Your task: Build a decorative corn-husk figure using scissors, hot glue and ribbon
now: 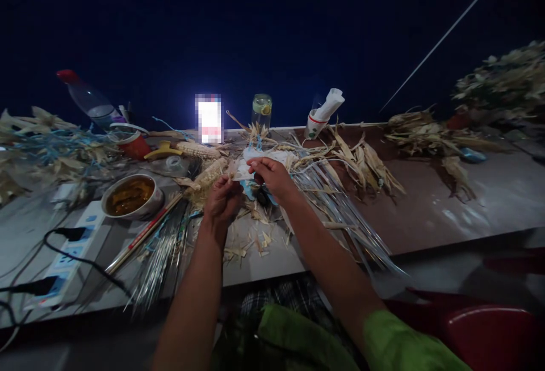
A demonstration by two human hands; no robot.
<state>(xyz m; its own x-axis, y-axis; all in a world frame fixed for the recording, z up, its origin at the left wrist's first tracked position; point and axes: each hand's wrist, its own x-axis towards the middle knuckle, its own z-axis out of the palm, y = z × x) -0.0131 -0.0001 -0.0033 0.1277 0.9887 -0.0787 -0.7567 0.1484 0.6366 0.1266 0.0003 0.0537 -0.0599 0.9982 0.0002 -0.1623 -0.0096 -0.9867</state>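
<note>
My left hand [223, 196] is closed in a pinch on a small pale piece of corn husk [233, 171]. Just to its right, my right hand [275, 179] has its thumb and fingertips brought together; whatever they hold is too small to make out. Behind both hands lies a crumpled white sheet [286, 158], perhaps plastic or paper. Husk scraps [259, 241] are scattered on the table under my wrists. Left of my hands are corn cobs [199, 150], and dried husks [368, 163] spread to the right.
A bowl of brown liquid [130, 196] stands left, near a power strip [70, 257] with black cables. Bundles of thin wires [159, 257] and clear rods [347, 217] flank my arms. At the back are a lit phone [209, 120], a jar [261, 111] and a paper cup [315, 125].
</note>
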